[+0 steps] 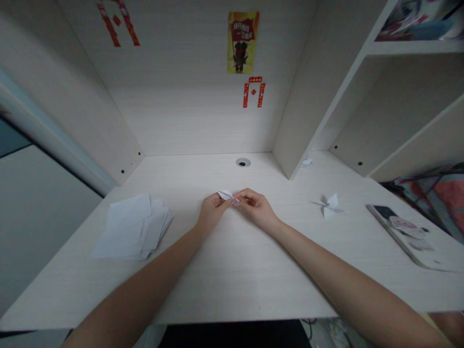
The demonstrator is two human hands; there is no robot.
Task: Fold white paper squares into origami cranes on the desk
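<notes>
- Plainly, we count two hands at the middle of the frame, left hand (212, 213) and right hand (256, 209), with one small folded white paper (224, 194) between them, just above the worktop (232, 275) as we see it.
- We count one paper stack (126, 227) at left of centre, its sheets fanned unevenly and too many to number.
- Right of centre we see one winged paper figure (329, 207), and farther back, partly hidden by the upright panel (302, 111), one small white piece (307, 161).
- We find one phone (409, 237) near the right edge, one round cable hole (243, 163) at the worktop's back, one yellow poster (242, 43) at upper centre and two red sticker sets, one at upper left and one below the poster.
- For edges, we have the front one running across the lower frame, the back wall (203, 111) behind, and the panel standing to the right of the hands.
- We see open worktop between stack and left hand, and more between right hand and winged figure.
- As for the fingers, we see the left ones nearly closed, pinching the folded paper from its left side.
- We see the right ones curled, tips together at the paper's right end, touching or almost touching the left thumb.
</notes>
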